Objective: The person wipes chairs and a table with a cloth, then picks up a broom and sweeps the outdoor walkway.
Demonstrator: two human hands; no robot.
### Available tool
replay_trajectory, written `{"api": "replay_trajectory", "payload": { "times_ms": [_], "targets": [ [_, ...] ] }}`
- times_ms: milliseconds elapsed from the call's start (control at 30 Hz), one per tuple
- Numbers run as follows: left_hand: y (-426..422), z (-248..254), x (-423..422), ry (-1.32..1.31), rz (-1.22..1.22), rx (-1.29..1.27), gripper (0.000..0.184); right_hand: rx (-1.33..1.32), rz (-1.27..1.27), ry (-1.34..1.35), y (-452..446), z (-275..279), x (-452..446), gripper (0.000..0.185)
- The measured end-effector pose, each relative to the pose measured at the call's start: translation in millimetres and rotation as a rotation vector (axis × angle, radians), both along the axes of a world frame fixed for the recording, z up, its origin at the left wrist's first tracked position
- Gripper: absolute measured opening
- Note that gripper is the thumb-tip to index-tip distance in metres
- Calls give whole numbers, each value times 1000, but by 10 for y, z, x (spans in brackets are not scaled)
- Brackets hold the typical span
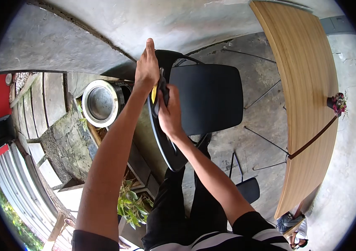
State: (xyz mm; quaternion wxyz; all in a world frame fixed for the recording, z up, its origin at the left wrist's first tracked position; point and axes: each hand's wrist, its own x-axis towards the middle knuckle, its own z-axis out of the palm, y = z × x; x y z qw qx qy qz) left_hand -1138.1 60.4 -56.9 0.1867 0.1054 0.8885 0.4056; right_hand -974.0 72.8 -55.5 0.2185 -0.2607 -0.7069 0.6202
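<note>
A black chair [206, 99] stands in front of me, its backrest on the near left side of the seat. My left hand [147, 67] lies over the upper part of the backrest, its fingers stretched out and pointing away. Just below it, my right hand [169, 111] is wrapped round a dark tool-like object [162, 79] with a yellow part, held against the backrest. The object's exact kind is hard to make out.
A long wooden table [307, 83] with a flower pot [337, 103] runs along the right. On the left are a round metal-topped container [101, 103] and a leafy plant [131, 203]. Another chair [248, 190] stands lower right. A person [300, 235] is beyond the table's lower end.
</note>
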Motion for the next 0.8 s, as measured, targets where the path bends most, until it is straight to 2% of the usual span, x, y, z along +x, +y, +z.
{"api": "replay_trajectory", "payload": {
  "times_ms": [67,133,167,200,267,300,333,400,467,533,600,633,667,700,767,800],
  "targets": [
    [30,121,57,57,-33,-68,55,32,19,-49,-108,35,332,21],
    [34,316,187,129,-40,-33,65,67,39,-99,-169,6,539,24],
    [44,363,220,164,-43,-15,75,1,22,-112,-200,-20,611,25],
    [35,292,233,164,-45,-10,75,-65,4,-125,-218,-22,660,27],
    [-35,8,205,406,-137,-43,57,-122,-11,-127,-184,-43,659,28],
    [-29,35,164,533,-178,-59,48,-211,-47,-103,-127,-26,611,28],
    [-6,59,162,548,-170,-51,48,-299,-80,-77,-53,-8,553,29],
    [58,288,274,495,110,138,35,-370,-93,-17,125,90,364,29],
    [23,496,355,654,119,181,32,-320,-137,72,282,259,214,28],
    [-49,814,545,676,-52,182,31,-292,-149,118,377,347,169,28],
    [-164,904,828,469,-324,319,39,-600,-145,170,425,385,229,33],
    [-189,953,1044,368,-332,338,40,-755,-145,190,449,420,280,35],
    [-212,989,1222,265,-339,355,44,-753,-137,186,490,464,357,35],
    [-263,1002,1303,263,-328,356,44,-945,-88,196,544,564,451,38],
    [-366,1026,1386,30,-300,277,49,-1334,15,212,620,720,666,47],
    [-426,1036,1408,-87,-284,235,53,-1343,94,275,590,654,845,51]
  ]
}}
